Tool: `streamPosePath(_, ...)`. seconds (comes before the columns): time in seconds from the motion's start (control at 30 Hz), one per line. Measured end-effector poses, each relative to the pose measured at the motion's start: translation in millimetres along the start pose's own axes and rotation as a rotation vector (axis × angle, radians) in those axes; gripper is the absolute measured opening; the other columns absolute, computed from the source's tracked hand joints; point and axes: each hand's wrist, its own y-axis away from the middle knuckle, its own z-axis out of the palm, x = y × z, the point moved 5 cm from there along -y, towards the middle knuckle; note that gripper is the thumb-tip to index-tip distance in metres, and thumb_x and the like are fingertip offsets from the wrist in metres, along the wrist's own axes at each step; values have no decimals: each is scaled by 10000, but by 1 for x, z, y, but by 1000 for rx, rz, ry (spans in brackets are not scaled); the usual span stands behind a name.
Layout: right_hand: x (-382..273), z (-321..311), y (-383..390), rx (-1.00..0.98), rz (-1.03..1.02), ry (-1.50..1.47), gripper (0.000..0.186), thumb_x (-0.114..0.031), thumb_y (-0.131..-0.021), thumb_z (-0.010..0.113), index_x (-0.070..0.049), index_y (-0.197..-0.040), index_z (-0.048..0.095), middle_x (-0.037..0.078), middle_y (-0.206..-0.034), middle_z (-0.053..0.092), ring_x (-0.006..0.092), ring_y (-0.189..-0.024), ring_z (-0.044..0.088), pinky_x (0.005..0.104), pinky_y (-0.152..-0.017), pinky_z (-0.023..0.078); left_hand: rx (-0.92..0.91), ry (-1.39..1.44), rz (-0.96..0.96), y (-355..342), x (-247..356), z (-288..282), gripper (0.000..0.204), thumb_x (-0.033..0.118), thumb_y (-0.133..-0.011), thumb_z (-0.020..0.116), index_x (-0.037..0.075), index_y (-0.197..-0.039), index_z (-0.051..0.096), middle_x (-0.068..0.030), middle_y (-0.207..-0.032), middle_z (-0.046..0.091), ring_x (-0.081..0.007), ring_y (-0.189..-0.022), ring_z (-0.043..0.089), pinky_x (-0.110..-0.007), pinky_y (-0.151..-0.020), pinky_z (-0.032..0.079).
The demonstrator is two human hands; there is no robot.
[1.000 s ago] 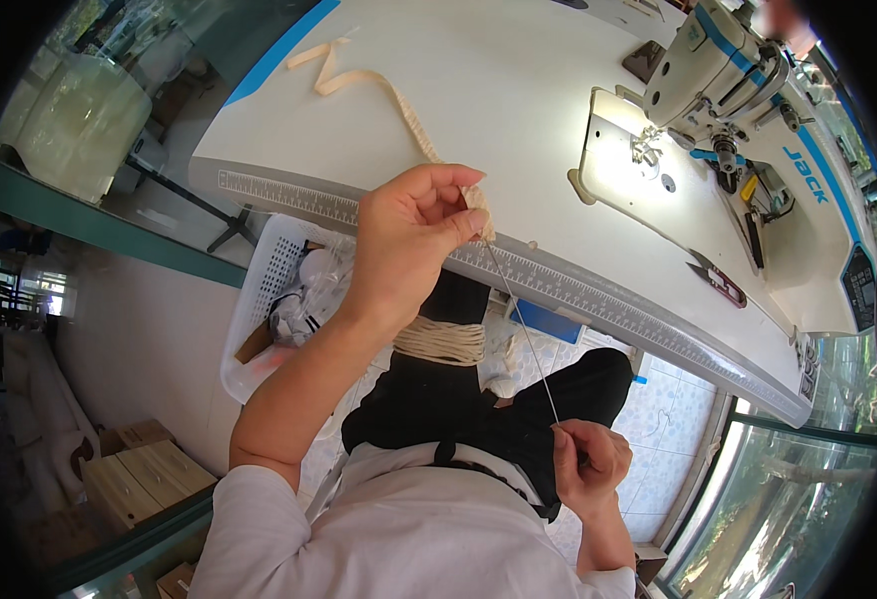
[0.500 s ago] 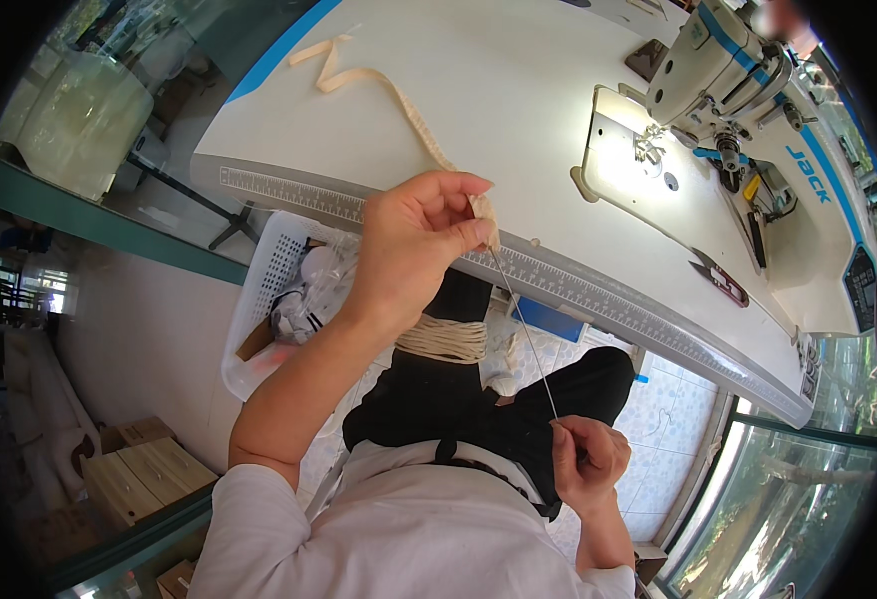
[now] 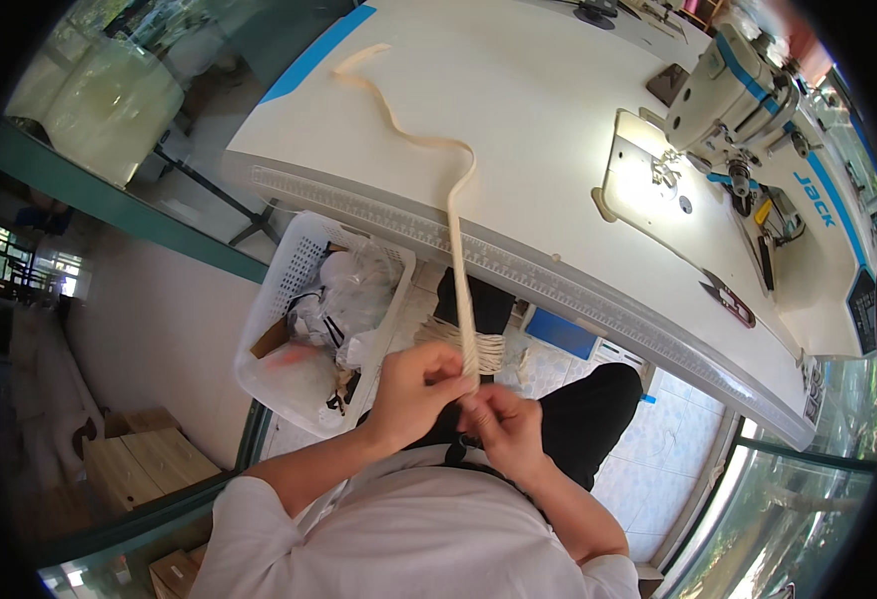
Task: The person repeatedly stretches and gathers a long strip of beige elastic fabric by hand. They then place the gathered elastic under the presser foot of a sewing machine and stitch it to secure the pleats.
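Strip of cream fabric (image 3: 461, 250), its near end drawn over the lap and worked between two bare hands. The left hand (image 3: 413, 394) pinches this end narrowly between thumb and fingers; the right hand (image 3: 506, 429) meets it there with its fingers drawn together, though whether it grips the strip or something finer cannot be told. Judging by the present arrangement, handling is confined to the near end: the strip has been brought down across the table's front edge, while its bent far length lies on the tabletop (image 3: 518, 100), out of the hands and apart from the sewing machine (image 3: 808, 200). Work at the pinched end appears unfinished; how much of the strip is complete is not discernible.

The tabletop is white, with a ruler scale (image 3: 518, 268) along its front edge. A lamp-lit metal plate (image 3: 630, 185) lies below the machine's needle area, and a pair of thread snips (image 3: 728, 299) rests nearer the front edge. Below, at left, a white perforated basket (image 3: 303, 260) holds clear plastic bags and mixed oddments; a bundle of cream cord (image 3: 473, 344) lies across a black-trousered leg, near a blue box (image 3: 563, 332). Pale tiles (image 3: 648, 454) cover the floor, and glass panels (image 3: 768, 519) stand at lower right
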Motion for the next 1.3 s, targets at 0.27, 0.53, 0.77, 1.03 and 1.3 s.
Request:
streamPosePath(0.27, -30, -3, -48, 0, -162, 30, 222, -173, -979, 541, 20, -1016, 643, 54, -759, 629, 92, -695, 559, 245, -666, 478, -93, 73, -228, 49, -66, -2, 69, -43, -804, 685, -10, -824, 628, -50, -769, 677, -97, -698, 636, -235, -638, 509)
streamPosePath(0.53, 6, 35, -29, -337, 90, -158, 301, -232, -1007, 497, 6, -908, 652, 21, -867, 635, 115, -840, 575, 264, -788, 462, -215, 102, -253, 46, -67, -38, 217, 124, -922, 623, 10, -1107, 641, -53, -1013, 677, -111, -885, 633, -242, -739, 516)
streamPosePath(0.77, 31, 37, 1, -403, 45, 33, 204, -189, -954, 583, -9, -943, 678, 70, -850, 657, 147, -783, 614, 282, -711, 494, -48, -51, 172, -25, 37, -13, 276, 192, -989, 512, -16, -877, 652, -61, -730, 643, -125, -626, 560, -257, -569, 445)
streamPosePath(1.03, -13, -36, -34, -112, 34, -104, 359, -289, -1017, 457, 9, -1096, 642, 50, -959, 661, 116, -863, 568, 262, -761, 480, -129, -427, 294, 23, -21, 4, 279, 108, -902, 587, -11, -663, 507, -147, -608, 501, -338, -533, 494, -405, -493, 379)
streamPosePath(1.3, 0, 8, -50, -181, 43, -296, 295, -246, -991, 526, 3, -1060, 668, 59, -967, 676, 98, -841, 580, 238, -782, 465, -128, -284, 359, 23, -33, -16, 146, 85, -901, 608, -21, -802, 624, -116, -682, 590, -249, -610, 579, -345, -570, 450)
